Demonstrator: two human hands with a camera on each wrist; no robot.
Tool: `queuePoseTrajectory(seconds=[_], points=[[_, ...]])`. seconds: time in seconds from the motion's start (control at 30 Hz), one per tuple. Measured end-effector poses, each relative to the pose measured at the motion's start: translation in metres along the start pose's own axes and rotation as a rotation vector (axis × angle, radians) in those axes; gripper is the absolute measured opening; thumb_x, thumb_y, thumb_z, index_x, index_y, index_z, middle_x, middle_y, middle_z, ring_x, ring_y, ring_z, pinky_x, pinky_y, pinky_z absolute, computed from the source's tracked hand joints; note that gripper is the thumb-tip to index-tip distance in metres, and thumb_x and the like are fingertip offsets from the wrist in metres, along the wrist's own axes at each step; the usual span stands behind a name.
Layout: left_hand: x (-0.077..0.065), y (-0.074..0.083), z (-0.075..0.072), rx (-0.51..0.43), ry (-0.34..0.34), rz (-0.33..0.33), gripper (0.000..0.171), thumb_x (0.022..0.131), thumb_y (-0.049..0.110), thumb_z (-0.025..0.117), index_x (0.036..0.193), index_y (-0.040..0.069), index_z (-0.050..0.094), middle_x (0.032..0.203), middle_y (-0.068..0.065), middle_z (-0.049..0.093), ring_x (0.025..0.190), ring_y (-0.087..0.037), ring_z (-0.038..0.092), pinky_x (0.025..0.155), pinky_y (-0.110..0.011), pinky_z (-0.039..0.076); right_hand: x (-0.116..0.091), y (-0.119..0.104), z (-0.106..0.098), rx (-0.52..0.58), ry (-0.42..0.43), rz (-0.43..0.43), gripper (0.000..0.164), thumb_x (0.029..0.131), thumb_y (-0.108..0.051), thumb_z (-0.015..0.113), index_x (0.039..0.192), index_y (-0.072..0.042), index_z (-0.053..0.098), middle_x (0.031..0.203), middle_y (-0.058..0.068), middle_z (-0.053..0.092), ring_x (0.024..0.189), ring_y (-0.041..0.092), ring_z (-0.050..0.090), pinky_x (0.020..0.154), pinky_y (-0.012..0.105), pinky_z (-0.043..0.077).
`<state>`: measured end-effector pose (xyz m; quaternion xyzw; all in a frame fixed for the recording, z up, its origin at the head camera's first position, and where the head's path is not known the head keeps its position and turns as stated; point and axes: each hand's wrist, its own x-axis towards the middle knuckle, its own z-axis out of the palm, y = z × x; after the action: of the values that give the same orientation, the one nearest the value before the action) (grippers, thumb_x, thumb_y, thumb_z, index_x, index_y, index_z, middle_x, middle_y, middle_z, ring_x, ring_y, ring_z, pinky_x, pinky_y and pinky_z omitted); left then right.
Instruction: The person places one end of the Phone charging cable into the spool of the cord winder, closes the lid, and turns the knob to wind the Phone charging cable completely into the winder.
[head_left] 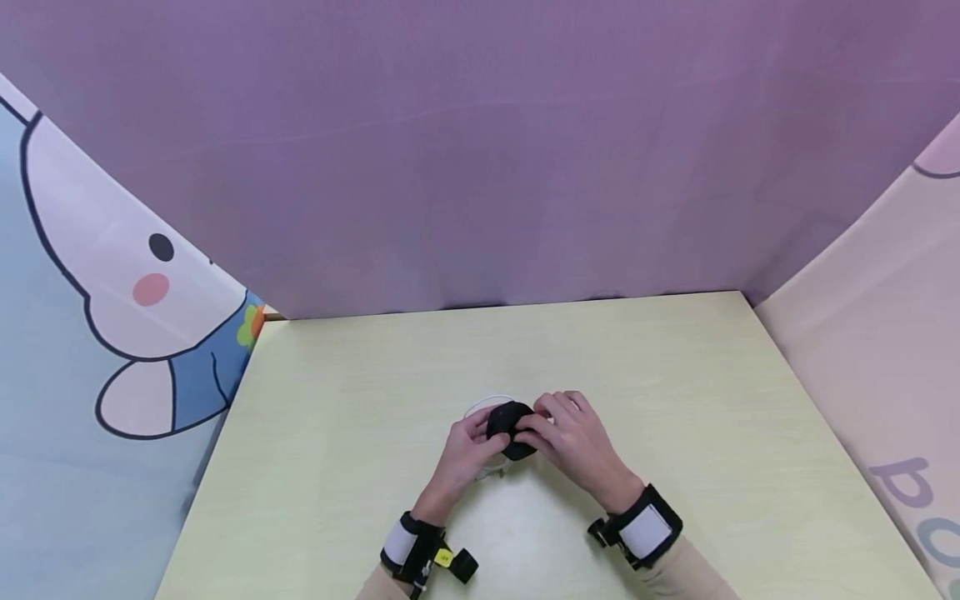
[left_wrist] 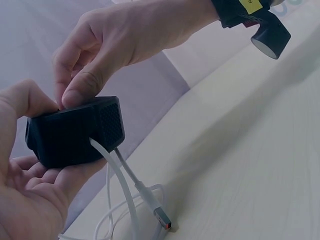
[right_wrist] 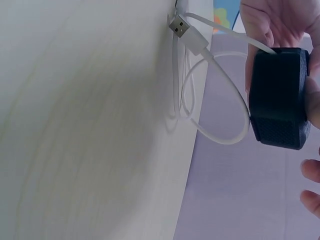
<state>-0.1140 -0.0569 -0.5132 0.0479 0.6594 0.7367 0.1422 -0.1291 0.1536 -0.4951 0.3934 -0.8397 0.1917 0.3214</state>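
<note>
Black block [left_wrist: 72, 137] held above surface [head_left: 600, 358]. Left hand [head_left: 462, 454]: gripping block's left side. Right hand [head_left: 573, 437]: pinching block's edge. White cable [left_wrist: 119, 175] emerging from block; USB plug [left_wrist: 154, 206] below block.

I saw a big purple wall [head_left: 480, 158] at the back. The blue wall [head_left: 75, 508] on the left had a cartoon figure [head_left: 120, 258] in blue clothes with a flower [head_left: 251, 327]. The right wall [head_left: 847, 333] was pale pink, with letters [head_left: 900, 467] near the bottom. A pale yellow table [head_left: 337, 392] reached the purple wall. The light was soft.
</note>
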Motion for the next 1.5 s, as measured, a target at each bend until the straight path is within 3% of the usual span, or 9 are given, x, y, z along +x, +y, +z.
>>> queuePoseTrajectory(seconds=[0.53, 0.9, 1.2, 1.5], points=[[-0.001, 0.001, 0.003, -0.039, 0.034, 0.029, 0.051, 0.092, -0.001, 0.06, 0.141, -0.011, 0.053, 0.132, -0.031, 0.064, 0.113, -0.026, 0.07, 0.091, -0.026, 0.058, 0.003, -0.008, 0.004, -0.038, 0.033, 0.041, 0.042, 0.108, -0.039, 0.052, 0.089, -0.009, 0.074, 0.089, 0.003, 0.058, 0.08, 0.022, 0.059, 0.081, 0.041, 0.051], [-0.001, 0.001, 0.004, -0.026, 0.062, 0.057, 0.052, 0.092, 0.001, 0.063, 0.141, -0.013, 0.052, 0.131, -0.033, 0.064, 0.111, -0.022, 0.071, 0.091, -0.024, 0.057, 0.005, -0.014, 0.007, -0.062, 0.059, 0.074, 0.042, 0.108, -0.037, 0.052, 0.085, -0.008, 0.072, 0.087, 0.003, 0.058, 0.079, 0.024, 0.06, 0.08, 0.042, 0.051], [-0.002, 0.001, 0.007, -0.038, 0.079, 0.061, 0.05, 0.093, -0.002, 0.064, 0.141, -0.011, 0.054, 0.132, -0.032, 0.064, 0.108, -0.017, 0.071, 0.091, -0.022, 0.057, 0.006, -0.018, 0.009, -0.103, 0.056, 0.084, 0.031, 0.103, -0.029, 0.059, 0.083, -0.008, 0.072, 0.086, 0.004, 0.058, 0.078, 0.024, 0.058, 0.079, 0.042, 0.051], [-0.001, -0.001, 0.007, -0.015, 0.079, 0.095, 0.051, 0.092, 0.0, 0.065, 0.141, -0.011, 0.054, 0.132, -0.032, 0.064, 0.107, -0.013, 0.071, 0.091, -0.022, 0.057, 0.008, -0.024, 0.013, -0.099, 0.072, 0.174, 0.028, 0.099, -0.026, 0.059, 0.077, -0.009, 0.063, 0.08, 0.003, 0.054, 0.073, 0.023, 0.055, 0.07, 0.039, 0.047]])
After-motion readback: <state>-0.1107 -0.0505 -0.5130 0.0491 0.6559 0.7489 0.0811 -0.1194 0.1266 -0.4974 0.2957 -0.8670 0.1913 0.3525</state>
